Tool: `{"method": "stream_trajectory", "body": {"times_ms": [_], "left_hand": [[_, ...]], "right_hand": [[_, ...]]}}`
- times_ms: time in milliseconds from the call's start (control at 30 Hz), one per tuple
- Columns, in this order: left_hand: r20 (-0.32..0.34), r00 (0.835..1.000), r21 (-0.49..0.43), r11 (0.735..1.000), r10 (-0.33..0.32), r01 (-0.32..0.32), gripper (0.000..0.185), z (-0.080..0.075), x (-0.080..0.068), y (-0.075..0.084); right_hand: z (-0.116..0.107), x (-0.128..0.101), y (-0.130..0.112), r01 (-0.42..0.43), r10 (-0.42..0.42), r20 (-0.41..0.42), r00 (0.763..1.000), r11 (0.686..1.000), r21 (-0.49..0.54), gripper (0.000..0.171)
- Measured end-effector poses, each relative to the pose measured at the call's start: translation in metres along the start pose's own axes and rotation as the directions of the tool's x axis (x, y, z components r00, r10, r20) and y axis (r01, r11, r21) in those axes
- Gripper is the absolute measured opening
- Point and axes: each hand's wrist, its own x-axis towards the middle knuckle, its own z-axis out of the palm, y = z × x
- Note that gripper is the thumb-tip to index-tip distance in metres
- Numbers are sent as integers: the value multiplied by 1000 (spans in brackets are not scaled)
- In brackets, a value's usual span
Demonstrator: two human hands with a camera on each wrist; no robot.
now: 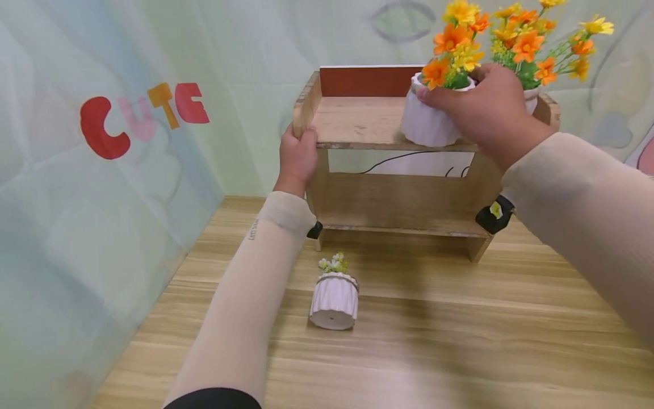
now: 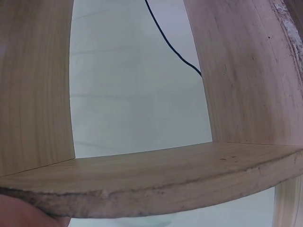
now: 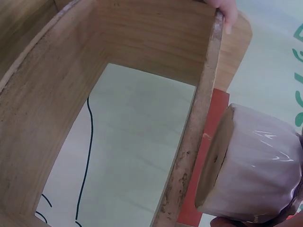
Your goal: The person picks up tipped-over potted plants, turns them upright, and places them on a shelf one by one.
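Note:
A two-tier wooden shelf [image 1: 357, 122] stands at the back of a wooden table [image 1: 460, 341]. My left hand [image 1: 298, 153] grips the front left corner of its top board, whose rough edge [image 2: 156, 194] fills the left wrist view with a fingertip [image 2: 23, 215] beneath it. My right hand [image 1: 460, 102] holds a white ribbed pot [image 1: 426, 125] of orange and yellow flowers [image 1: 457, 42] by its rim at the top board's front edge. The right wrist view shows that pot's base [image 3: 251, 165] beside the board edge [image 3: 189, 142]; contact cannot be told.
A second flower pot [image 1: 531, 96] stands on the top board behind my right hand. A small white pot [image 1: 334, 301] with pale flowers lies on its side on the table before the shelf. Colored letters [image 1: 143, 113] mark the left wall. A black cable [image 1: 393, 159] runs behind the shelf.

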Motion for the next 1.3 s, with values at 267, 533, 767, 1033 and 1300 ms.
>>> {"method": "stream_trajectory", "body": {"times_ms": [267, 533, 767, 1033, 1300], "left_hand": [[1, 1000, 1, 1000, 5, -5, 59, 1, 2, -2], [0, 1000, -2, 1000, 19, -19, 59, 1, 4, -3], [2, 1000, 10, 1000, 20, -20, 59, 2, 4, -3], [-1, 1000, 16, 1000, 22, -22, 59, 1, 2, -3], [0, 1000, 7, 1000, 17, -17, 59, 1, 0, -1]], "right_hand": [[5, 4, 0, -12, 12, -12, 1000, 999, -41, 116], [14, 8, 1, 4, -4, 9, 1000, 999, -34, 112], [17, 11, 1, -5, 4, -3, 1000, 1000, -8, 109], [19, 14, -1, -5, 5, -8, 1000, 1000, 14, 109], [23, 18, -3, -34, 35, -27, 999, 999, 23, 110]]}}
